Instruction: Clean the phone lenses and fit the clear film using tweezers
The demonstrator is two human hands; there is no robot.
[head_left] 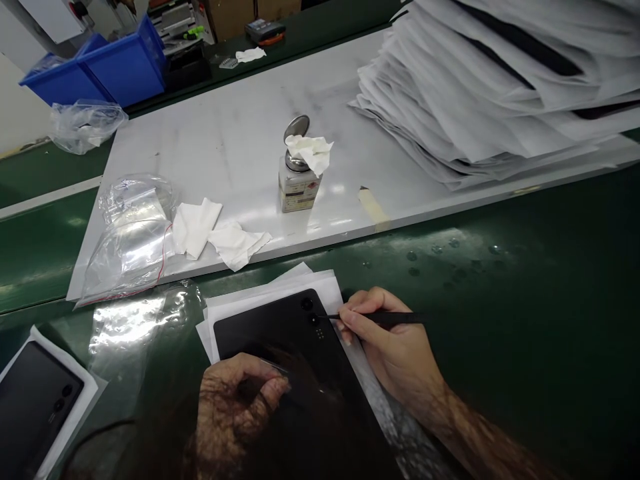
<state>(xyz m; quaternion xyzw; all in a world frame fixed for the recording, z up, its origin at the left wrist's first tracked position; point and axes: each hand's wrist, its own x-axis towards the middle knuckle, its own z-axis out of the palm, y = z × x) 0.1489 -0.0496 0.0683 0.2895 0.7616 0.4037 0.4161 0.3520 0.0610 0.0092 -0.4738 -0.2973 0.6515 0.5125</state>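
Observation:
A black tablet (300,373) lies back side up on white paper sheets (327,287), with round camera lenses (307,304) near its top right corner. My right hand (390,340) is closed around slim black tweezers (395,318), whose thin tip meets the edge of the lower lens. Above the tablet's left part, my left hand (240,393) has thumb and forefinger pinched together. Something thin and shiny shows at those fingertips, too faint to name. Hair partly covers the view of the left hand and the tablet's lower part.
Another black tablet (35,407) rests on paper at left. On the grey board (225,133) stand a dispenser bottle (299,190) topped by tissue (315,155), crumpled tissues (237,245), plastic bags (133,247) and a tall stack of paper-wrapped sheets (465,100). Blue bins (123,67) sit behind.

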